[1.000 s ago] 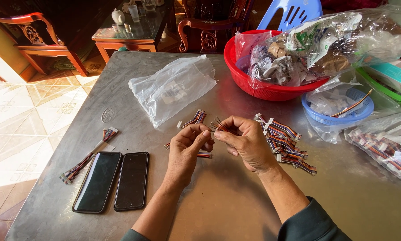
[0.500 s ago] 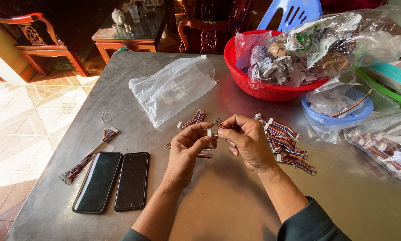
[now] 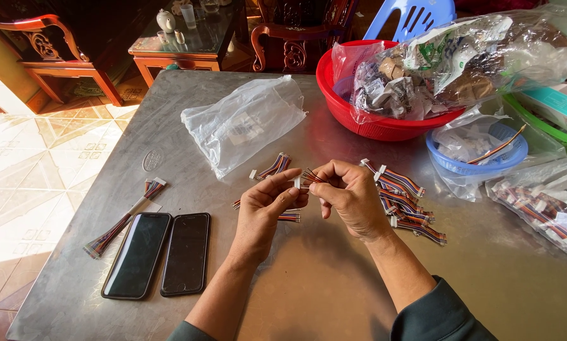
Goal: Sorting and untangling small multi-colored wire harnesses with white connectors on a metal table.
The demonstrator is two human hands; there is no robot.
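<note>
My left hand (image 3: pixel 264 205) and my right hand (image 3: pixel 353 196) meet over the middle of a grey metal table (image 3: pixel 334 297). Together they pinch one short wire harness (image 3: pixel 305 179): the left fingertips hold its small white connector, the right fingers hold the striped red, blue and orange wires. Right of my right hand lies a pile of similar harnesses (image 3: pixel 406 199). Two more harnesses (image 3: pixel 272 169) lie just beyond my left hand.
Two black phones (image 3: pixel 160 252) lie at the near left, a long wire bundle (image 3: pixel 122 218) beside them. A crumpled clear bag (image 3: pixel 242 123) sits mid-table. A red basin (image 3: pixel 372 120) of packets, a blue bowl (image 3: pixel 479 161) and bagged harnesses (image 3: pixel 542 211) crowd the right.
My hands have stayed in place; the fingers shifted slightly on the harness, drawing the connector and wires closer together.
</note>
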